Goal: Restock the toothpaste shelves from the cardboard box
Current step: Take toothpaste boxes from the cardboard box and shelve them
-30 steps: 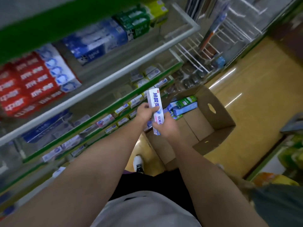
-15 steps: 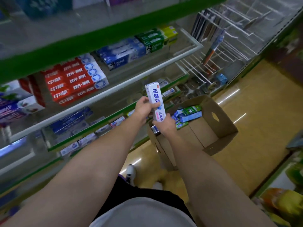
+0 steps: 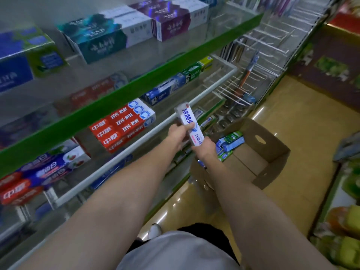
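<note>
A white toothpaste box [image 3: 190,125] with blue lettering stands nearly upright in front of the shelves. My left hand [image 3: 178,134] grips its middle from the left. My right hand [image 3: 206,149] holds its lower end from below. Behind my hands, on the floor, sits the open cardboard box [image 3: 272,160] with a few blue and green toothpaste boxes [image 3: 230,142] at its far side. Red toothpaste boxes [image 3: 120,127] are stacked on the white-edged shelf [image 3: 155,131] just left of my hands.
A green-edged shelf [image 3: 136,86] above carries teal, purple and blue cartons. Blue and green toothpaste boxes [image 3: 181,82] lie further along the middle shelf. Wire hooks [image 3: 253,75] with a toothbrush hang to the right. A display of green and yellow goods [image 3: 346,221] stands at right.
Both hands have lifted the white box from over the cardboard box to the level of the red boxes' shelf. My view has tilted up, showing the upper shelf.
</note>
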`<action>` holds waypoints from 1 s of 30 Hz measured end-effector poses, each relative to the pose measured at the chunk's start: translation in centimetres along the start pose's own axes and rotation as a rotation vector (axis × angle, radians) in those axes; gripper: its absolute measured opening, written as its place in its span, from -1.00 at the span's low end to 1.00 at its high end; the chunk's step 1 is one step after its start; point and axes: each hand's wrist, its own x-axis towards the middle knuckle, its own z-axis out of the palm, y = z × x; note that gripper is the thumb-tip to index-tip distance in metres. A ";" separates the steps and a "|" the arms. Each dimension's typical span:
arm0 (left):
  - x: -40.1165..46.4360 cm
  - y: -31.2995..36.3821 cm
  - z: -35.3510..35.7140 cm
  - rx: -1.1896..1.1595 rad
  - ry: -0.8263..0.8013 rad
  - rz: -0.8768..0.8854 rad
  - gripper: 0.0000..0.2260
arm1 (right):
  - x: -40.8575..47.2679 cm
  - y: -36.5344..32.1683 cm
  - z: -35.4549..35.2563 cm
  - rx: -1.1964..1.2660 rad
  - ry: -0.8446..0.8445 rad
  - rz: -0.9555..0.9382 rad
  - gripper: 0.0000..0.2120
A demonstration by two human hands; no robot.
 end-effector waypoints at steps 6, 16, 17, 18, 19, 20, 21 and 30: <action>-0.8 1.5 -0.7 0.016 -0.031 -0.035 -0.61 | -0.1 -1.1 0.0 -0.120 0.142 -0.065 -0.56; -0.6 5.2 3.2 -0.205 -0.003 0.047 -0.88 | 3.6 -3.3 -5.1 -0.009 0.294 -0.157 -0.40; -0.6 5.4 3.5 -0.221 0.009 0.056 -0.88 | 4.1 -3.5 -5.7 -0.003 0.283 -0.165 -0.40; -0.7 5.7 3.9 -0.236 0.022 0.066 -0.89 | 4.4 -3.8 -6.2 -0.005 0.275 -0.174 -0.39; -0.7 5.9 4.2 -0.255 0.033 0.078 -0.90 | 4.8 -4.1 -6.6 -0.010 0.271 -0.187 -0.38; -0.6 6.0 4.4 -0.275 0.045 0.085 -0.89 | 5.2 -4.2 -6.9 -0.010 0.268 -0.206 -0.38; -0.7 6.1 4.5 -0.299 0.056 0.091 -0.89 | 5.4 -4.4 -7.2 -0.009 0.263 -0.230 -0.39; -2.5 5.9 3.7 -0.517 0.199 0.242 -0.86 | 6.0 -6.4 -7.4 -0.111 0.129 -0.504 -0.53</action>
